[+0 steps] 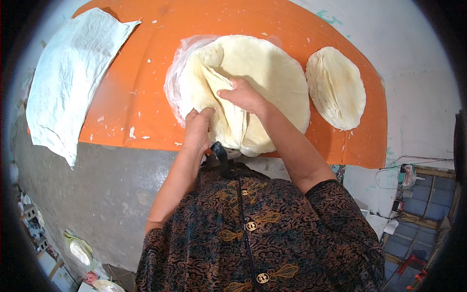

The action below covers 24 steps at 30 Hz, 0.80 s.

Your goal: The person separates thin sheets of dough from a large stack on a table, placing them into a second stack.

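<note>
The left grip [197, 127] is curled closed, the edge of a folded flatbread [232, 117] pinched between its thumb and fingers; by the right grip [247, 97], also closed, the raised fold is held farther from the body. The flatbread is gathered over the left part of a stack of round, pale flatbreads [277, 73] on the orange-covered worktop [146, 92]. From under the stack's left side, crumpled clear plastic [171, 87] is exposed. Just beside the stack, on the right, a smaller pile [335, 87] is set; well apart, on the left, a white cloth [73, 73] is spread, its near corner extended past the worktop's edge
</note>
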Tool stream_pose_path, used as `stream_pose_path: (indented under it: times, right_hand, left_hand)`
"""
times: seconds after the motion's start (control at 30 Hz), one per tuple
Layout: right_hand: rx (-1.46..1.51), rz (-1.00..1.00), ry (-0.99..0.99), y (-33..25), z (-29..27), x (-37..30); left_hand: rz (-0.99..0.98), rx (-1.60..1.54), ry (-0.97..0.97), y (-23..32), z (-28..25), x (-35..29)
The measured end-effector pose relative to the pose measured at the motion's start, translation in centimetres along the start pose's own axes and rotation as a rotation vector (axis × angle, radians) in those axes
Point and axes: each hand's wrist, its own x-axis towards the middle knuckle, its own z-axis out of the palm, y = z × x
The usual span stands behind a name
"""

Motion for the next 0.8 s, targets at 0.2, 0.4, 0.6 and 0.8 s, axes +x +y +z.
stream_pose_path:
  times: [0.2, 0.4, 0.6, 0.8]
  right_hand:
    - [-0.049, -0.024, 0.038, 1.0, 0.3, 0.3]
    - [-0.151, -0.012, -0.011, 0.4, 0.3, 1.1]
    - [-0.310, -0.010, -0.087, -1.3, 0.7, -0.3]
    - [0.545, 0.093, 0.248, 1.5, -8.3, -4.6]
  left_hand:
    - [0.032, -0.066, -0.029, 0.1, 0.7, -0.3]
    - [0.150, 0.086, -0.043, -0.9, 1.2, 0.9]
    - [0.143, 0.084, -0.036, -0.5, 0.6, 0.8]
    - [-0.087, 0.013, 0.133, 0.6, -2.1, 3.6]
